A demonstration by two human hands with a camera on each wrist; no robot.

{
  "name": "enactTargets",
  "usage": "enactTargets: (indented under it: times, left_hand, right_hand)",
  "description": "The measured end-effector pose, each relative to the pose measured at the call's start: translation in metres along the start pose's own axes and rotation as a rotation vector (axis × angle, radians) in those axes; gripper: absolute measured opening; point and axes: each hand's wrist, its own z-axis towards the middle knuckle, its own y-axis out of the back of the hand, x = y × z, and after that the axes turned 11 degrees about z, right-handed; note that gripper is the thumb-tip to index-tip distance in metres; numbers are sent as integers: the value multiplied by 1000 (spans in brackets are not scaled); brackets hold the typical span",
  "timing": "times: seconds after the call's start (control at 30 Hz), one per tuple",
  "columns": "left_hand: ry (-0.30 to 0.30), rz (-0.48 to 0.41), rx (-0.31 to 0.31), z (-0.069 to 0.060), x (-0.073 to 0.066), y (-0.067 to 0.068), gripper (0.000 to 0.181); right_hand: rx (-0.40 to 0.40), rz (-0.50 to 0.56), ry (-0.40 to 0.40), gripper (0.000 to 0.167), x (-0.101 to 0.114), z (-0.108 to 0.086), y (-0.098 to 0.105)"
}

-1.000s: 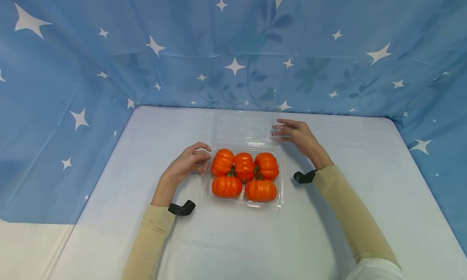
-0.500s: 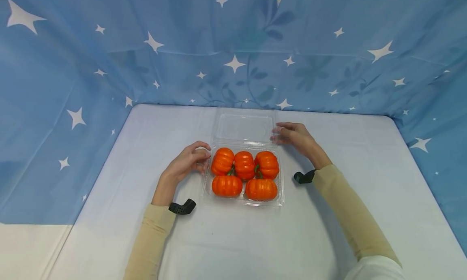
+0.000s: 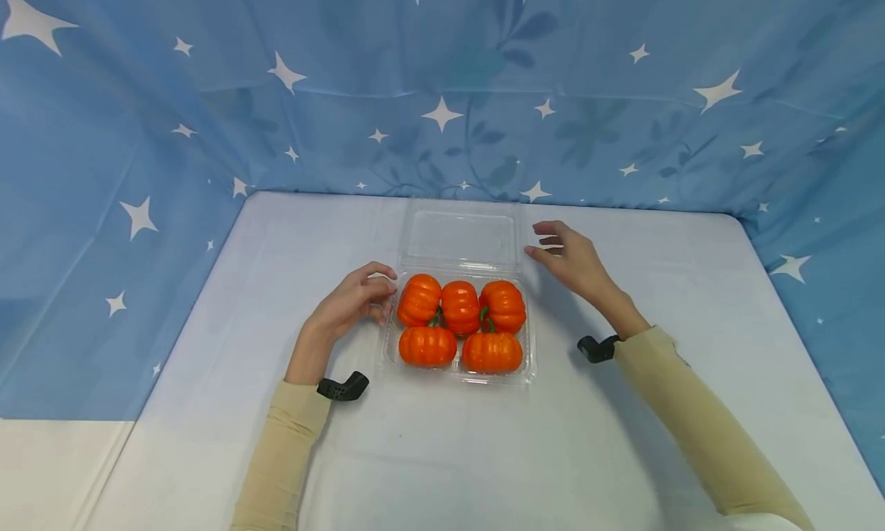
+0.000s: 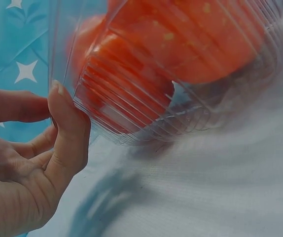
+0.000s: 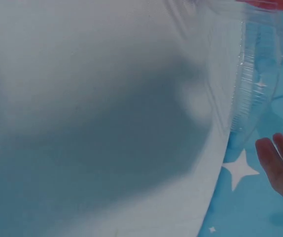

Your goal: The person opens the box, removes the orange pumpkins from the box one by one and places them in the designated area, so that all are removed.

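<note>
A clear plastic clamshell box lies on the white table with its lid folded back toward the curtain. Several orange toy pumpkins with green stems fill the base. At the box's left side, my left hand pinches the rim between thumb and forefinger, which the left wrist view shows up close. My right hand is held just right of the lid, apart from it, with fingers loosely bent and nothing between them. Only part of that hand shows in the right wrist view.
A blue curtain with white stars hangs along the table's back and sides. White cloth covers the table. Both wrists carry small black devices.
My right hand has drawn away from the lid's right edge, and the arm has shifted right. The left hand keeps its grip on the rim. The head view has tilted slightly.
</note>
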Motion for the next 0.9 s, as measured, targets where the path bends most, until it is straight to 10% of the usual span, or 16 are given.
enactTargets:
  times: [0.9]
  left_hand:
    - [13, 23, -8, -1, -2, -2, 32]
  right_hand:
    - [439, -232, 264, 66, 48, -53, -11]
